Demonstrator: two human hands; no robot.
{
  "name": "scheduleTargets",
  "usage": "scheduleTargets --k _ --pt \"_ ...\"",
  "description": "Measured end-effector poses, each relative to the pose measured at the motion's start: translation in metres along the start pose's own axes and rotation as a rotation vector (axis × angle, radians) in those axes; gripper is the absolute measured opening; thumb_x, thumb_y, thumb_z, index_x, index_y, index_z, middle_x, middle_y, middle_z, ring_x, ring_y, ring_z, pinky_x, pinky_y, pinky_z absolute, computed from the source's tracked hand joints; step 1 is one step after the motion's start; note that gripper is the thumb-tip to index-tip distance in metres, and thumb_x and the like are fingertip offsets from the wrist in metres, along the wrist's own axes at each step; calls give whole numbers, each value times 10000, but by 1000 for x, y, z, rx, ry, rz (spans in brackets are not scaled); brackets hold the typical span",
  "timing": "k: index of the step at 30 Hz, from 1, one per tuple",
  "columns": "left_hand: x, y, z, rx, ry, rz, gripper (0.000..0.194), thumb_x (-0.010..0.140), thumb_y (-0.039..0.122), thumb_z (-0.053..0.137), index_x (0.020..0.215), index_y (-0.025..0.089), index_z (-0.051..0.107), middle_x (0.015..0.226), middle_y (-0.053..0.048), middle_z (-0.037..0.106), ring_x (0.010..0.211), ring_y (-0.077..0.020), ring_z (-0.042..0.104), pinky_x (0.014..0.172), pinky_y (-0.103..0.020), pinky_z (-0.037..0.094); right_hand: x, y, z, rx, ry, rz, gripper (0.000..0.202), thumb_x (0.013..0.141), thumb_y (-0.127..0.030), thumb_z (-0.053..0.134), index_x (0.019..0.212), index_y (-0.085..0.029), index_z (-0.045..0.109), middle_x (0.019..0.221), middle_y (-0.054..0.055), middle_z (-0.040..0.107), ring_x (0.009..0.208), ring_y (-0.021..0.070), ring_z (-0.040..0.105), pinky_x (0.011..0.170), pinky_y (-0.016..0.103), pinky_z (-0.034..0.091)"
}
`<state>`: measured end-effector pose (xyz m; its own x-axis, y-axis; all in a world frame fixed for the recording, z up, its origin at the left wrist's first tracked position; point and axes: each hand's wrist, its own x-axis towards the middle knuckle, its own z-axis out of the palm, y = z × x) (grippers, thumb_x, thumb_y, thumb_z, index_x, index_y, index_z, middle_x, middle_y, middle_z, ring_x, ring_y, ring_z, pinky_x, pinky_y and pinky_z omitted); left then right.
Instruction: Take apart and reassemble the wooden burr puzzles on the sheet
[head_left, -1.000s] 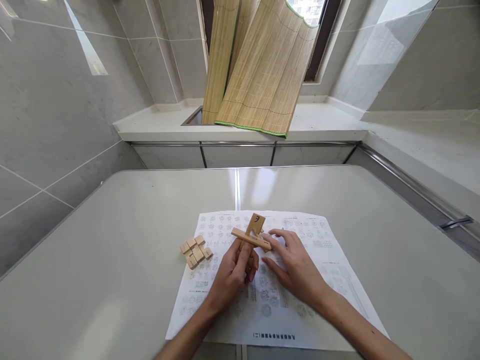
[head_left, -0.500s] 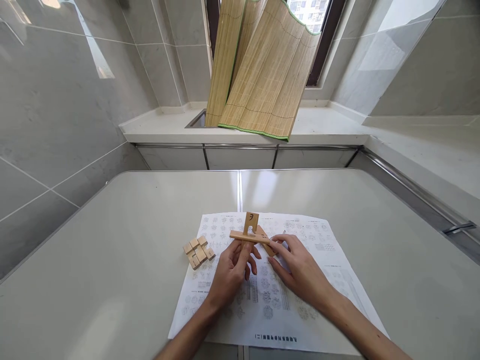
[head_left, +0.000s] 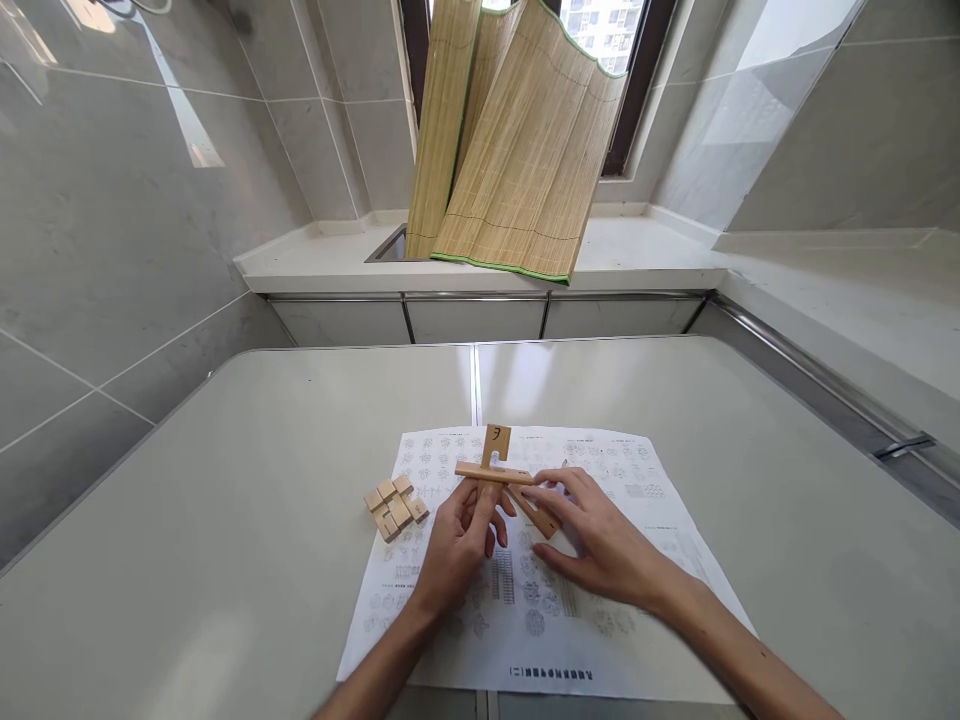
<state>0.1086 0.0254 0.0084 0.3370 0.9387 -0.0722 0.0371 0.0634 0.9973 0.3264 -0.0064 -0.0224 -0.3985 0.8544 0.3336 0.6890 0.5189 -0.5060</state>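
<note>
My left hand pinches a cluster of interlocking wooden puzzle pieces from below. One notched wooden piece with a dark mark stands upright in it, and a flat wooden bar crosses in front. Another slotted wooden piece slants down to the right, below the bar. My right hand is beside it, with fingertips at the bar's right end and over the slanted piece; its thumb is spread away below. Several small joined wooden blocks lie left of my left hand, partly on the printed sheet.
The sheet, covered with small diagrams, lies on a pale table with a seam down its middle. Beyond the table are a metal rail, a white ledge and a hanging bamboo mat. Grey tiled walls stand at the sides.
The slanted piece has swung lower, its upper end no longer showing above the bar. My right thumb has moved down, away from the fingers. The view has shifted slightly.
</note>
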Motion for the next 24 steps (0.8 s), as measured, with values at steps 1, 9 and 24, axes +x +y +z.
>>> scheduleTargets --k 1,9,24 --pt "0 0 0 -1 1 3 365 1004 526 558 978 170 635 874 -32 650 569 -97 550 515 -220 425 0 -1 -1 13 -13 2 641 915 -217 708 1500 -310 464 1335 146 600 1195 328 613 952 536 591" --pt "0 -2 0 -2 -2 11 373 1001 534 560 986 171 644 867 -27 653 560 -89 537 507 -211 415 -4 -5 -4 103 -75 37 870 836 -292 802 1580 -312 352 1484 160 493 1283 343 581 1010 518 570" --pt "0 -1 -1 -30 -39 -18 376 997 513 598 1058 156 699 1038 -95 733 611 -108 605 511 -217 418 0 1 -10 210 60 275 742 801 -544 830 1442 -315 537 1437 127 536 1313 373 510 1071 552 489"
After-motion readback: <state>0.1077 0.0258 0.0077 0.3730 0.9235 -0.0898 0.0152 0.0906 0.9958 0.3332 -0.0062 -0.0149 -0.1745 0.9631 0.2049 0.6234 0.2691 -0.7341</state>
